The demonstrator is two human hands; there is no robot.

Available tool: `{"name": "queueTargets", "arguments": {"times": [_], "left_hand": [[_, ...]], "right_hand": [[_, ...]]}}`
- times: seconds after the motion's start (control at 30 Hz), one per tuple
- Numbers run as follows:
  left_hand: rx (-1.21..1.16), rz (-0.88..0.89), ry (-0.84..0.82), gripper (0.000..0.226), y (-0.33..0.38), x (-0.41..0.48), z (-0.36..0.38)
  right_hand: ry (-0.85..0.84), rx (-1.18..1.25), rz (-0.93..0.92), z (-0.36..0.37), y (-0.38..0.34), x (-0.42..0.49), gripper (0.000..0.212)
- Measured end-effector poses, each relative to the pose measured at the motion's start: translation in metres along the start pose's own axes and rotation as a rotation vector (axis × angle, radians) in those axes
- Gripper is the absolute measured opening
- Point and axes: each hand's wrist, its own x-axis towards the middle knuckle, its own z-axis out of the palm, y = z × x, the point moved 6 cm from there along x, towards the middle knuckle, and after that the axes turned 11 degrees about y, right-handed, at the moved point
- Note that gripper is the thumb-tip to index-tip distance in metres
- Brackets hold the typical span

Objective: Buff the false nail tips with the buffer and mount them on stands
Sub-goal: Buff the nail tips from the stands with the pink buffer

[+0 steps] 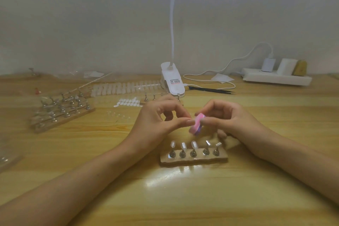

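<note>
My right hand (225, 117) grips a small pink buffer block (197, 124) between thumb and fingers. My left hand (161, 117) pinches something small at its thumb and forefinger tips, pressed against the buffer; it is too small and hidden to make out clearly, likely a nail tip. Just below the hands a wooden base (194, 159) carries a row of metal stands. The three stands on the left bear clear nail tips (183, 146); the two on the right (212, 146) show bare tops.
A second wooden base (60, 113) with several metal stands lies at the left. Rows of loose nail tips (126, 88) and adhesive tabs (128, 102) lie behind the hands. A white clip lamp (173, 82), black tweezers (211, 90) and a power strip (277, 79) stand farther back.
</note>
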Motion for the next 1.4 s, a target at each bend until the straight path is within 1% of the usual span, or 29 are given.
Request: {"name": "queueTargets", "arguments": {"times": [0.07,0.17,0.2,0.27,0.3,0.37,0.4,0.47,0.5,0.57,0.6,0.63,0.7,0.73,0.8,0.83,0.93,1.03,1.07,1.1,1.13,1.17,1.23,1.27,1.37,1.4], "left_hand": [[-0.008,-0.001,0.017,0.009,-0.001,0.001,-0.001],[0.012,0.004,0.023,0.01,-0.002,0.001,-0.002],[0.019,0.0,0.011,0.01,-0.002,0.0,-0.001],[0.017,-0.004,0.009,0.012,-0.002,0.0,0.0],[0.01,-0.003,0.02,0.012,-0.002,0.001,-0.001],[0.005,-0.003,0.025,0.01,-0.002,0.001,-0.001],[0.013,-0.003,0.015,0.009,-0.001,0.0,0.0],[0.025,-0.003,0.005,0.009,-0.001,0.0,0.001],[0.019,-0.002,0.015,0.009,-0.001,0.0,0.001],[0.002,0.001,0.037,0.01,-0.002,0.001,-0.001],[0.004,-0.002,0.034,0.011,-0.002,0.001,0.0],[0.011,-0.008,0.023,0.013,-0.003,0.001,0.001],[0.011,-0.018,0.008,0.014,-0.004,0.001,0.002],[-0.001,-0.023,0.013,0.012,-0.004,0.001,0.001],[-0.018,-0.033,0.023,0.01,-0.005,0.002,0.0],[-0.018,-0.04,0.02,0.011,-0.005,0.002,0.0],[-0.015,-0.057,0.013,0.021,-0.006,0.001,0.001],[0.005,-0.049,0.016,0.017,-0.006,0.002,0.001],[0.008,-0.051,0.017,0.014,-0.007,0.002,0.001],[0.005,-0.058,0.023,0.013,-0.007,0.002,0.0],[0.0,-0.067,0.032,0.014,-0.008,0.002,-0.001],[-0.004,-0.073,0.045,0.017,-0.009,0.002,-0.002],[-0.004,-0.067,0.054,0.023,-0.008,0.002,-0.002],[-0.001,-0.061,0.048,0.025,-0.008,0.002,-0.002],[-0.002,-0.056,0.026,0.023,-0.007,0.002,0.0],[-0.001,-0.053,0.024,0.02,-0.006,0.002,0.0]], "right_hand": [[0.045,0.02,0.016,-0.003,0.002,0.002,0.022],[-0.056,0.027,0.01,0.005,0.002,-0.001,0.018],[-0.035,0.041,0.007,0.003,0.001,0.0,0.018],[0.067,0.063,0.019,-0.004,0.001,0.002,0.022],[0.06,0.055,0.024,-0.005,0.002,0.002,0.021],[-0.035,0.014,0.015,0.002,0.002,0.001,0.017],[-0.034,0.011,0.008,0.003,0.002,0.001,0.018],[0.081,0.049,0.02,-0.004,0.003,0.004,0.024],[0.095,0.06,0.031,-0.006,0.004,0.005,0.024],[-0.011,0.017,0.024,0.001,0.004,0.003,0.019],[-0.039,-0.003,0.011,0.004,0.004,0.002,0.017],[-0.006,0.003,0.001,0.003,0.003,0.002,0.018],[0.114,0.054,0.015,-0.006,0.004,0.005,0.02],[0.1,0.049,0.019,-0.006,0.003,0.005,0.02],[-0.031,-0.003,0.005,0.004,0.002,0.002,0.018],[-0.042,0.0,0.001,0.005,0.003,0.002,0.016],[0.093,0.035,0.009,-0.004,0.003,0.005,0.023],[-0.016,0.014,0.008,0.003,0.004,0.004,0.021],[-0.011,0.02,0.003,0.003,0.004,0.004,0.021],[0.031,0.029,-0.003,0.0,0.003,0.004,0.022],[0.071,0.038,0.0,-0.003,0.003,0.005,0.023],[0.071,0.043,0.008,-0.004,0.004,0.005,0.022],[-0.021,0.026,0.012,0.002,0.005,0.004,0.019],[-0.037,0.019,0.007,0.004,0.005,0.003,0.018],[0.105,0.042,0.01,-0.004,0.004,0.006,0.023],[0.109,0.027,0.013,-0.005,0.004,0.007,0.025]]}}
